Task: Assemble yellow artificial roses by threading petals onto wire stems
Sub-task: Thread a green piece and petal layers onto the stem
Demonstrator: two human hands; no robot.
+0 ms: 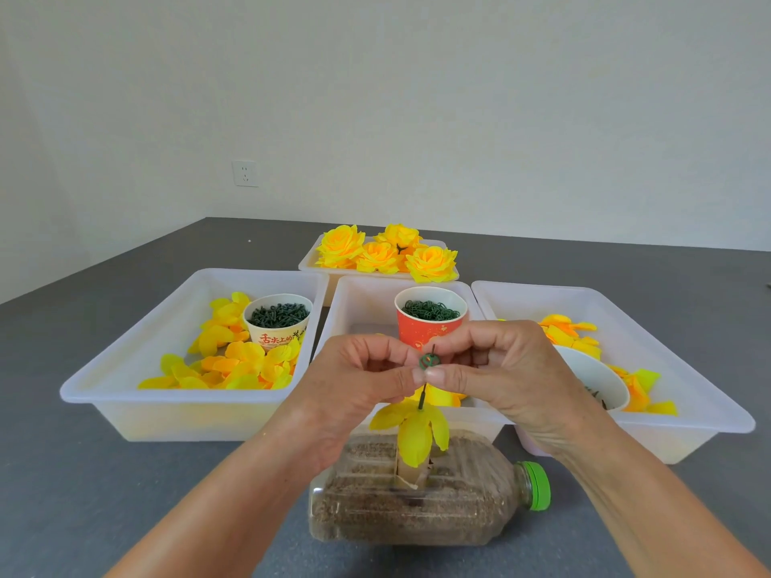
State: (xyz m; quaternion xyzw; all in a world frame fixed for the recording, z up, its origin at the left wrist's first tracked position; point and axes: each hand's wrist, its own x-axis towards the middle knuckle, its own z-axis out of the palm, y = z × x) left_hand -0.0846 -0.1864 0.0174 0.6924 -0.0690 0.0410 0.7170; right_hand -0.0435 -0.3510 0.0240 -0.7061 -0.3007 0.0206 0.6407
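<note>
A thin dark wire stem [422, 395] stands upright, with drooping yellow petals [418, 431] threaded on its lower part. The stem is stuck in a sand-filled plastic bottle [417, 498] lying on its side. My left hand [359, 381] and my right hand [496, 369] meet above the petals. Their thumbs and forefingers pinch a small green plastic ring piece [429, 361] on the stem's upper end. The stem's tip pokes out above the ring piece.
Three white trays stand behind: the left tray [125, 369] holds loose petals and a white cup of green pieces [277, 317], the middle tray [359, 302] a red cup [429, 319], the right tray [688, 390] more petals and a white bowl [592, 377]. Finished yellow roses [388, 252] fill a far tray.
</note>
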